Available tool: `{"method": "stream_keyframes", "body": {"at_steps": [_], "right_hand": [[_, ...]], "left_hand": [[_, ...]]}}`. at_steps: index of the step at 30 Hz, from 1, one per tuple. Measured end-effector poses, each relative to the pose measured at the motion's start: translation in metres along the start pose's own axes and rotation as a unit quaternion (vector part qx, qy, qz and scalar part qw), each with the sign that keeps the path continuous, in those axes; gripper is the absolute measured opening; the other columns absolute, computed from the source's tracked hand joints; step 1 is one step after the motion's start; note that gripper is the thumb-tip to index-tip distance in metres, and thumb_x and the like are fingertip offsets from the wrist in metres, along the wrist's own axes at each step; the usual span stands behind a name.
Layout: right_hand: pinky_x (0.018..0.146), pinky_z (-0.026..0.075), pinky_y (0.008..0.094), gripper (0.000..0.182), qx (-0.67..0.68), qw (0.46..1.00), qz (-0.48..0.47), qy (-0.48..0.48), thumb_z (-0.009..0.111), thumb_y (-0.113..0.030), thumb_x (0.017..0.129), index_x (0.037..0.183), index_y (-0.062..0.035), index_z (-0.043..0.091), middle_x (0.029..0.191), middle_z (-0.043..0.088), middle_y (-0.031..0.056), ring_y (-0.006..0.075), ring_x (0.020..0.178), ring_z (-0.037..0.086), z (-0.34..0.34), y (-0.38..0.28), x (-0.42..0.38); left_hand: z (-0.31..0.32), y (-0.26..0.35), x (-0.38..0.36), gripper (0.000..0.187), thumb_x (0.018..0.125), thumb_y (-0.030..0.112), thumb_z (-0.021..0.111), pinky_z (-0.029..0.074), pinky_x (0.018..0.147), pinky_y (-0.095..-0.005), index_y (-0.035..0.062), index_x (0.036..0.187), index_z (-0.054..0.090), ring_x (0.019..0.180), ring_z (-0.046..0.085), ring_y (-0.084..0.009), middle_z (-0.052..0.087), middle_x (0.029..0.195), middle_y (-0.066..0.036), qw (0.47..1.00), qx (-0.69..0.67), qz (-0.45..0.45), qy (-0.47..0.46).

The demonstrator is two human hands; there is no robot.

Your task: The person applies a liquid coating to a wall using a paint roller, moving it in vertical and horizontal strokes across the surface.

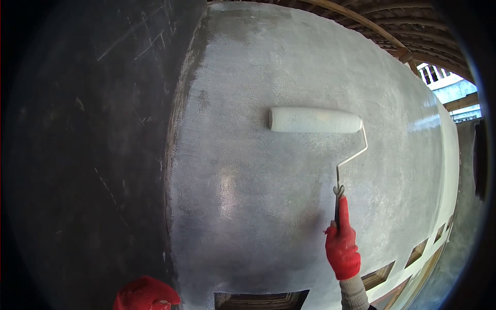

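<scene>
My right hand (342, 250), in a red glove, grips the dark handle of a paint roller (316, 120), with one finger stretched up along it. A bent white wire frame leads from the handle up to the roller's long pale sleeve. The sleeve lies level against, or very close to, the grey wall (248, 165), which has a wet sheen in places. At the bottom left edge is my left hand (145, 293), also in a red glove and partly cut off. Its fingers look curled; anything inside them is hidden.
A darker, scratched wall (88, 155) meets the grey wall at a corner on the left. Low down are framed openings (261, 300) in the wall. Wooden beams (361, 20) and roof tiles run overhead at the upper right, beside a bright gap with a white railing (431, 72).
</scene>
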State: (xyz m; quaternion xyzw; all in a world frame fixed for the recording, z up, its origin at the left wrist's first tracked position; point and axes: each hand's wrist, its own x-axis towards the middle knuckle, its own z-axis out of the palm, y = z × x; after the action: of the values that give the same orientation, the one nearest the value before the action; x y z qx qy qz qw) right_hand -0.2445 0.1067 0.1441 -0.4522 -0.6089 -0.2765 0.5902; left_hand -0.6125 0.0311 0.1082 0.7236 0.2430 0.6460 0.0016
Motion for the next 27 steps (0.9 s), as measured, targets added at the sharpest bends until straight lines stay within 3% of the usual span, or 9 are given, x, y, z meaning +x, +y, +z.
{"method": "stream_keyframes", "body": {"at_steps": [2, 6, 9, 11, 13, 18, 20, 22, 27], "right_hand": [[0.064, 0.051, 0.0317, 0.064, 0.015, 1.000, 0.028, 0.001, 0.041, 0.006, 0.089, 0.148, -0.0098, 0.023, 0.113, 0.060, 0.0231, 0.0184, 0.063, 0.059, 0.000, -0.004, 0.002], [0.066, 0.051, 0.0341, 0.063, -0.013, 0.995, -0.075, 0.060, 0.041, 0.005, 0.089, 0.148, -0.0108, 0.023, 0.104, 0.063, 0.0230, 0.0219, 0.065, 0.060, 0.010, -0.010, 0.061], [0.063, 0.048, 0.0344, 0.067, 0.014, 0.994, -0.082, 0.077, 0.045, 0.007, 0.085, 0.146, -0.0096, 0.026, 0.081, 0.059, 0.0248, 0.0310, 0.063, 0.060, 0.013, -0.016, 0.092], [0.067, 0.051, 0.0345, 0.064, 0.007, 0.997, -0.058, 0.046, 0.040, 0.006, 0.088, 0.148, -0.0106, 0.023, 0.105, 0.063, 0.0246, 0.0229, 0.068, 0.063, 0.012, -0.017, 0.091], [0.067, 0.051, 0.0345, 0.064, -0.011, 1.000, -0.009, 0.013, 0.039, 0.007, 0.088, 0.148, -0.0098, 0.022, 0.109, 0.061, 0.0255, 0.0226, 0.069, 0.063, 0.004, -0.023, 0.050], [0.069, 0.052, 0.0353, 0.066, 0.007, 0.999, 0.041, 0.003, 0.040, 0.007, 0.086, 0.148, -0.0065, 0.020, 0.125, 0.053, 0.0289, 0.0272, 0.076, 0.066, 0.012, -0.019, -0.006], [0.068, 0.052, 0.0405, 0.071, -0.105, 0.992, -0.058, 0.036, 0.043, 0.007, 0.083, 0.148, -0.0101, 0.020, 0.107, 0.062, 0.0271, 0.0356, 0.080, 0.066, 0.011, -0.018, 0.032], [0.073, 0.052, 0.0445, 0.068, -0.092, 0.989, -0.096, 0.063, 0.043, 0.002, 0.085, 0.148, -0.0123, 0.021, 0.108, 0.061, 0.0284, 0.0392, 0.088, 0.065, 0.013, -0.028, 0.095], [0.083, 0.048, 0.0484, 0.061, -0.150, 0.986, 0.011, 0.067, 0.043, -0.010, 0.089, 0.147, -0.0161, 0.025, 0.109, 0.060, 0.0287, 0.0413, 0.099, 0.061, 0.009, -0.081, 0.242]], "left_hand": [[0.000, 0.000, 0.001, 0.023, 0.094, 0.015, 0.050, 0.042, 0.057, -0.0304, -0.0020, 0.081, 0.058, 0.063, 0.055, -0.0213, 0.061, 0.076, -0.013, 1.000, -0.007, 0.015, 0.007], [-0.001, 0.005, 0.000, 0.021, 0.094, 0.013, 0.050, 0.043, 0.057, -0.0303, -0.0017, 0.082, 0.058, 0.063, 0.056, -0.0220, 0.061, 0.076, -0.013, 1.000, 0.001, 0.011, 0.004], [0.002, -0.004, -0.001, 0.021, 0.094, 0.014, 0.051, 0.043, 0.057, -0.0305, -0.0016, 0.081, 0.058, 0.062, 0.056, -0.0230, 0.060, 0.075, -0.013, 1.000, -0.004, 0.024, 0.012], [0.002, -0.002, 0.003, 0.021, 0.094, 0.014, 0.051, 0.043, 0.057, -0.0306, -0.0015, 0.081, 0.057, 0.062, 0.056, -0.0237, 0.060, 0.075, -0.013, 0.999, -0.007, 0.043, 0.017], [-0.002, 0.005, 0.003, 0.021, 0.093, 0.014, 0.051, 0.043, 0.057, -0.0311, -0.0008, 0.080, 0.057, 0.063, 0.056, -0.0247, 0.060, 0.075, -0.013, 1.000, 0.016, -0.010, -0.010], [0.001, -0.012, 0.001, 0.020, 0.093, 0.014, 0.051, 0.044, 0.057, -0.0319, -0.0001, 0.080, 0.058, 0.063, 0.057, -0.0249, 0.060, 0.074, -0.013, 0.999, -0.013, 0.035, -0.001], [0.003, -0.014, 0.001, 0.020, 0.093, 0.014, 0.051, 0.044, 0.057, -0.0320, 0.0001, 0.080, 0.058, 0.063, 0.057, -0.0248, 0.060, 0.074, -0.013, 0.999, -0.020, 0.044, 0.010], [0.000, -0.013, 0.001, 0.021, 0.093, 0.015, 0.051, 0.043, 0.057, -0.0319, 0.0002, 0.081, 0.058, 0.063, 0.056, -0.0250, 0.060, 0.074, -0.012, 0.999, 0.024, 0.021, -0.014], [0.001, -0.006, 0.003, 0.021, 0.093, 0.016, 0.051, 0.043, 0.056, -0.0318, 0.0004, 0.081, 0.059, 0.062, 0.057, -0.0256, 0.060, 0.074, -0.013, 1.000, 0.016, -0.022, -0.014]]}}
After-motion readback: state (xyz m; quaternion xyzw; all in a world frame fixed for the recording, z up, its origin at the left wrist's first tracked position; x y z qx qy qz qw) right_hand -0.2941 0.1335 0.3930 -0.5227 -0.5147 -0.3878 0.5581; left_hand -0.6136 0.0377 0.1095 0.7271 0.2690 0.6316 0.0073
